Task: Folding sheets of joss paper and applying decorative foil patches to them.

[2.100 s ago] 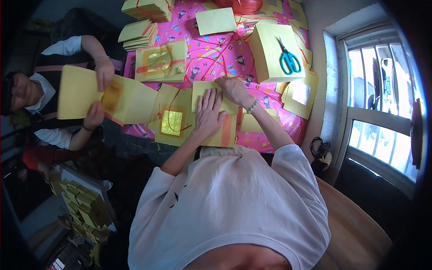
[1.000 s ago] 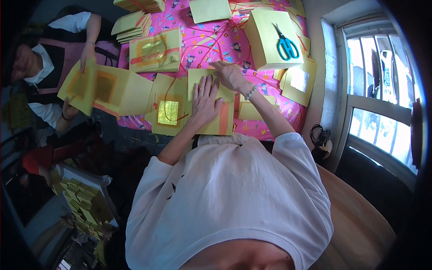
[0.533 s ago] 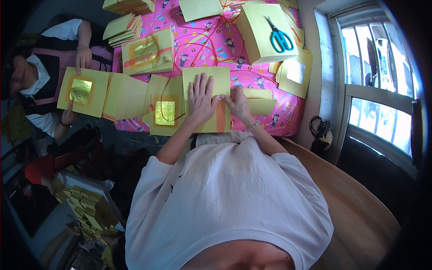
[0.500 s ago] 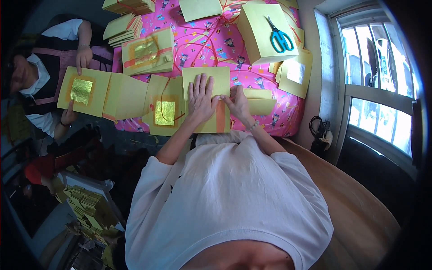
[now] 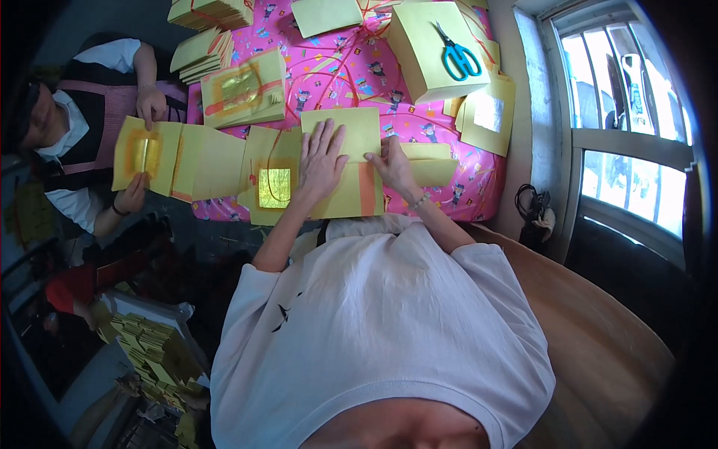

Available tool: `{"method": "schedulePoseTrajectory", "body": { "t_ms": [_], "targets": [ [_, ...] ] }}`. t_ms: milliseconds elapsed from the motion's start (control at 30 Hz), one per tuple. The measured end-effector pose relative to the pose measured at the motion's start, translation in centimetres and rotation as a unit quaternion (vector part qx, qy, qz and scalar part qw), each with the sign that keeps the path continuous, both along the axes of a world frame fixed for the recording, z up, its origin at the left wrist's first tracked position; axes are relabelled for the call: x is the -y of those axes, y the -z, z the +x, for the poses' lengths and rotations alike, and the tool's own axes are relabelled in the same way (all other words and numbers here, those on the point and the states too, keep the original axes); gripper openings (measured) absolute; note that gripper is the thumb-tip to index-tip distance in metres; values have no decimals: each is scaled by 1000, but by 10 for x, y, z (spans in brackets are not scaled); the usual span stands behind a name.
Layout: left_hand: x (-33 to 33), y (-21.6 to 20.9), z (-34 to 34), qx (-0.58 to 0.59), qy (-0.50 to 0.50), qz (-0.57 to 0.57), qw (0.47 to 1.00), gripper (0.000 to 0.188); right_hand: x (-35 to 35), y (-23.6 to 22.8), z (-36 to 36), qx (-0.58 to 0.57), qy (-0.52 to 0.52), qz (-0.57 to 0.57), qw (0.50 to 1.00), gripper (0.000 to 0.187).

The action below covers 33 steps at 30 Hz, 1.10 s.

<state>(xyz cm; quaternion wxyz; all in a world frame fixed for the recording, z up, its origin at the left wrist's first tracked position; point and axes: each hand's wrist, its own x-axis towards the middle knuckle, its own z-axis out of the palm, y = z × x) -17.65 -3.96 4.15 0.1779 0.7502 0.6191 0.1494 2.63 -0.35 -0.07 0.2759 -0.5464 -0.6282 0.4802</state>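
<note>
My left hand (image 5: 323,159) lies flat on a yellow paper sheet (image 5: 360,123), its fingers stretched toward the far edge. That sheet is folded, and its near part carries an orange-red band (image 5: 367,188). At the sheet's right edge my right hand (image 5: 396,170) is closed, with the thumb on the paper and the other fingers curled beside the edge. Left of my left hand lies another yellow sheet with a gold foil square (image 5: 274,188), crossed by a thin red string. A folded yellow paper (image 5: 430,172) rests just right of my right hand.
A co-worker's hands (image 5: 133,193) hold a yellow sheet with gold foil (image 5: 144,156) at the left. Teal-handled scissors (image 5: 458,60) lie on a tall yellow paper stack (image 5: 426,60). More stacks (image 5: 245,90) and red strings cover the pink tablecloth (image 5: 321,67). A barred window (image 5: 628,112) stands right.
My left hand has slid slightly left, and its fingers have tilted to the right. My right thumb stays at the paper's edge. The co-worker's foil sheet has moved right and now bends.
</note>
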Motion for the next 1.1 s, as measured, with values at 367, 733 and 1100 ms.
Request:
{"method": "schedulePoseTrajectory", "body": {
  "t_ms": [367,733,1100],
  "targets": [
    [-1,10,-10,-33,13,39,999,66,2,-28,-7,96,-14,42,994,55],
    [-14,1,-31,138,4,75,988,54,-7,-51,-2,313,-197,392,843,38],
    [-5,-21,-24,493,-330,-54,803,52,-16,-61,0,240,-150,431,857,31]
  ]
}}
